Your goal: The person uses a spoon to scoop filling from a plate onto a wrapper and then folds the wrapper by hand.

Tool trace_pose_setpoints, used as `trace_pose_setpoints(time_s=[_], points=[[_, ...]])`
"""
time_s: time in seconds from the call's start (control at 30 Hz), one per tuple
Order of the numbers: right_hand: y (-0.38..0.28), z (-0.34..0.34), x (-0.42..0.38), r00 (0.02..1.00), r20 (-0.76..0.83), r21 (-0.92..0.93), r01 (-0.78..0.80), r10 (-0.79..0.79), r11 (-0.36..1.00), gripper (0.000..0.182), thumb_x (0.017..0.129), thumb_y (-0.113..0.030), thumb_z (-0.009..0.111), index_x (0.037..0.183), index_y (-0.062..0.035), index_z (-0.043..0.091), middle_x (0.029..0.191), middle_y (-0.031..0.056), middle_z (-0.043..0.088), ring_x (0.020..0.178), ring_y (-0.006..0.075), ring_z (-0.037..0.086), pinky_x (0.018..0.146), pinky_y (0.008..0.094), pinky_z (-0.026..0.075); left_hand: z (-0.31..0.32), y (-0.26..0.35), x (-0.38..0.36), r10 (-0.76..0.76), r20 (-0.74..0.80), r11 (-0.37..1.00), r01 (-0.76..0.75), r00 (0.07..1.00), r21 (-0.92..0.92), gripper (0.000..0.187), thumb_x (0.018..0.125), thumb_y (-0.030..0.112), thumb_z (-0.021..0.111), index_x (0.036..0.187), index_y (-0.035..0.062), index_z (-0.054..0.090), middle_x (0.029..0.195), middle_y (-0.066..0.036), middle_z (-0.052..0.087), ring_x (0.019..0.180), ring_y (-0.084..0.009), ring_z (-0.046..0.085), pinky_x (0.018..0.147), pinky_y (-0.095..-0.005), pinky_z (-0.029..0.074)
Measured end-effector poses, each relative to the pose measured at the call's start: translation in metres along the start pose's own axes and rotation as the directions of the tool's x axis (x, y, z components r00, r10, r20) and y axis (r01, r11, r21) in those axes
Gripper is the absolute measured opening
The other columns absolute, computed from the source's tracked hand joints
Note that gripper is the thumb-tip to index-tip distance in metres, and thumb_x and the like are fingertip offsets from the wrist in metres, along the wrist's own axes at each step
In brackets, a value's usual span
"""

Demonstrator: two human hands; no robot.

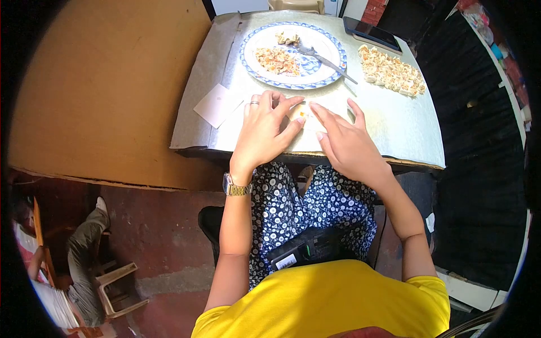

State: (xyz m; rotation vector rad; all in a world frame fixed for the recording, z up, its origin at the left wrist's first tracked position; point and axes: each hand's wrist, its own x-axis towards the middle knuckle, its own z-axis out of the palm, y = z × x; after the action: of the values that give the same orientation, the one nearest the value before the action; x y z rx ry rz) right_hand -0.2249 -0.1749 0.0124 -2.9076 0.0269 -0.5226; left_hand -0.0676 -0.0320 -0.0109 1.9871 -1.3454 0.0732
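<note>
A square dough wrapper (309,122) with a small bit of orange filling lies at the table's near edge between my hands. My left hand (266,121) has its fingers bent, with thumb and forefinger on the wrapper's left side. From the right, my right hand (350,143) holds the wrapper's other side with forefinger and thumb, while another finger sticks up. Part of the wrapper is hidden by my fingers. Just beyond sits a blue-rimmed oval plate (256,69) with chopped filling (277,61) and a metal spoon (327,61).
Several folded dumplings (391,71) stand in rows at the right. Behind them lies a phone (372,34). Flat pale wrappers (217,106) lie left of my left hand. A brown panel (107,90) borders the table's left. Another person's leg (87,253) shows at lower left.
</note>
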Motion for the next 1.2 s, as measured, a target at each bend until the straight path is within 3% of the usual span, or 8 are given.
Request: trace_pose_setpoints(time_s=[0.23,0.5,0.73,0.83,0.93,1.03,1.2], points=[[-0.003,0.012,0.001,0.999,-0.037,-0.095,0.015,-0.019,0.995,0.052,0.095,-0.015,0.051,0.141,0.0056,0.039,0.130,0.0194,0.059,0.124,0.0273,0.055,0.112,0.0600,0.021,0.000,0.000,0.000,-0.005,-0.005,1.000,0.005,1.000,-0.002,0.045,0.089,0.038,0.065,0.128,0.0157,0.064,0.111,-0.014,0.055,0.104,-0.0312,0.048,0.096,-0.0402,0.039],[0.003,-0.005,0.002,0.999,-0.015,0.038,-0.049,0.050,0.998,0.050,0.096,-0.012,0.049,0.142,0.0028,0.038,0.124,0.0196,0.061,0.121,0.0290,0.056,0.112,0.0586,0.022,0.000,-0.001,-0.001,-0.017,-0.020,1.000,0.017,1.000,-0.013,0.046,0.088,0.036,0.064,0.128,0.0128,0.062,0.115,-0.014,0.056,0.109,-0.0321,0.049,0.099,-0.0418,0.038],[-0.003,0.001,-0.002,1.000,0.010,-0.060,-0.003,0.003,0.998,0.052,0.094,-0.009,0.050,0.143,0.0022,0.037,0.123,0.0180,0.062,0.119,0.0266,0.057,0.111,0.0597,0.023,0.001,-0.002,0.000,-0.013,-0.025,0.999,0.013,1.000,-0.029,0.047,0.088,0.034,0.065,0.129,0.0121,0.061,0.116,-0.013,0.058,0.111,-0.0316,0.049,0.100,-0.0411,0.038],[0.001,-0.009,0.006,0.993,0.092,0.001,-0.074,0.073,0.997,0.052,0.093,-0.009,0.051,0.142,0.0020,0.038,0.125,0.0167,0.062,0.119,0.0261,0.058,0.111,0.0605,0.023,0.000,-0.001,0.000,-0.022,-0.020,0.999,0.021,1.000,-0.029,0.046,0.088,0.033,0.064,0.129,0.0116,0.061,0.116,-0.013,0.058,0.111,-0.0316,0.049,0.100,-0.0410,0.038],[0.003,-0.002,0.013,1.000,-0.019,-0.009,-0.005,0.005,1.000,0.052,0.094,-0.010,0.050,0.143,0.0020,0.037,0.129,0.0163,0.060,0.120,0.0257,0.057,0.111,0.0606,0.022,0.000,-0.001,0.000,-0.028,-0.020,0.999,0.027,0.999,-0.040,0.046,0.088,0.033,0.064,0.129,0.0112,0.060,0.115,-0.013,0.058,0.110,-0.0315,0.049,0.099,-0.0410,0.038],[0.001,0.008,0.013,0.999,0.045,-0.016,-0.010,0.010,1.000,0.051,0.095,-0.012,0.050,0.142,0.0014,0.037,0.134,0.0160,0.057,0.124,0.0252,0.055,0.112,0.0605,0.020,0.000,-0.001,0.000,-0.024,-0.028,0.998,0.022,0.999,-0.057,0.046,0.089,0.034,0.064,0.129,0.0108,0.060,0.114,-0.013,0.058,0.109,-0.0310,0.049,0.098,-0.0407,0.038],[-0.003,0.013,0.011,1.000,0.014,-0.040,0.001,0.000,0.999,0.049,0.098,-0.015,0.048,0.143,0.0003,0.037,0.136,0.0157,0.056,0.127,0.0250,0.053,0.113,0.0602,0.018,-0.001,-0.002,0.001,-0.016,-0.034,0.998,0.014,0.999,-0.053,0.046,0.089,0.033,0.064,0.129,0.0108,0.060,0.113,-0.012,0.058,0.108,-0.0307,0.050,0.098,-0.0405,0.038]])
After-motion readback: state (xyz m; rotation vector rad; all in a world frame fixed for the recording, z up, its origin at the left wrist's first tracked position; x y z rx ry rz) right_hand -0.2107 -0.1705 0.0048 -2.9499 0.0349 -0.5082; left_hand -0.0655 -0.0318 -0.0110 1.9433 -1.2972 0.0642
